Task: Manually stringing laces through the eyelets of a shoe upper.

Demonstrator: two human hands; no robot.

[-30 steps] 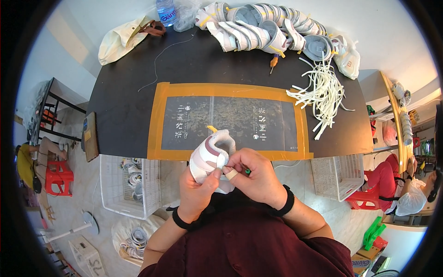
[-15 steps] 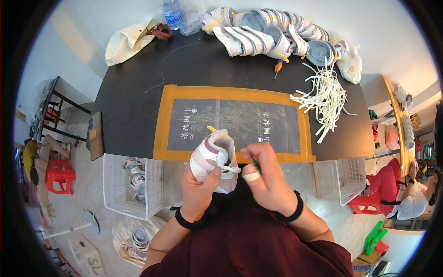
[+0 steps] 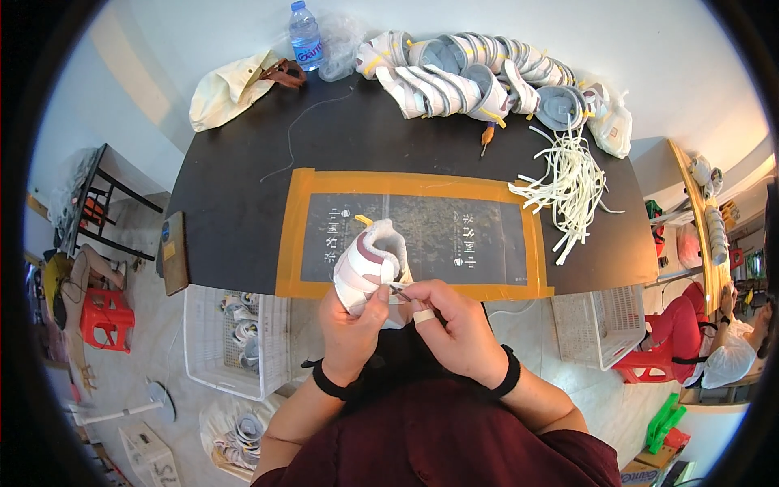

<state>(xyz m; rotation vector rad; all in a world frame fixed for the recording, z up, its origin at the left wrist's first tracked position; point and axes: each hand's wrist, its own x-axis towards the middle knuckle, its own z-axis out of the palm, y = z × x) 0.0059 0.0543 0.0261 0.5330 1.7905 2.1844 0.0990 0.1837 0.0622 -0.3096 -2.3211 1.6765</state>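
My left hand (image 3: 350,329) is closed around the side of a shoe upper (image 3: 363,268), white with pink and mauve panels, a grey lining and a yellow tab on top. The upper is held above the near edge of the table. My right hand (image 3: 450,325), with a light band around one finger, is closed on a thin metal-tipped tool (image 3: 399,290). Its tip meets the upper's front beside my left thumb, where a short white strap end shows. The tool's handle is hidden in my fingers.
Many similar shoe uppers (image 3: 442,93) lie in rows at the table's back. White laces (image 3: 572,191) are piled at right, near an orange-handled tool (image 3: 487,138). Tape frames a clear sheet (image 3: 422,235). White crates (image 3: 235,377) stand below. At far right, another person (image 3: 682,329) sits.
My right hand has moved left and brought the tool to the upper's front. The white strap end that stuck out is now mostly covered by my fingers. The view has tilted slightly.
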